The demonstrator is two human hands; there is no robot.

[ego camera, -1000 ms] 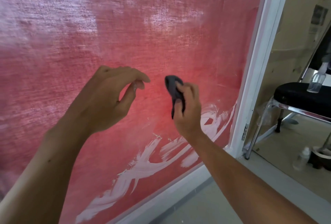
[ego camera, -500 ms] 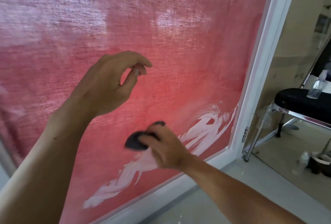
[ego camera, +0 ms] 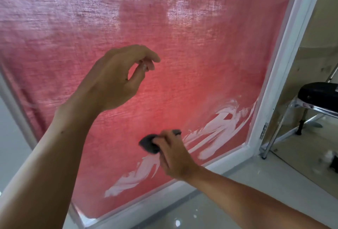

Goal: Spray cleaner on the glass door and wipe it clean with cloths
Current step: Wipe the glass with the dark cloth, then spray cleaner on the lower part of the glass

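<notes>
The glass door [ego camera: 182, 45] fills the view, with a red curtain behind the pane. White smears [ego camera: 215, 131] streak across the lower part of the glass, running from lower left to upper right. My right hand [ego camera: 175, 157] grips a small dark grey cloth [ego camera: 149, 143] and holds it against the glass at the middle of the smears. My left hand [ego camera: 113, 82] hovers higher up in front of the pane, fingers loosely curled with the thumb near the fingertips, holding nothing.
The white door frame [ego camera: 285, 75] runs along the right and bottom edges of the pane. Beyond it stands a black-topped stool [ego camera: 318, 93] with chrome legs. A blurred bottle [ego camera: 323, 155] sits on the pale floor [ego camera: 237, 201] near the stool.
My right hand swept the cloth down and to the left, from the middle of the glass onto the white smears. My left hand stayed raised, barely shifting.
</notes>
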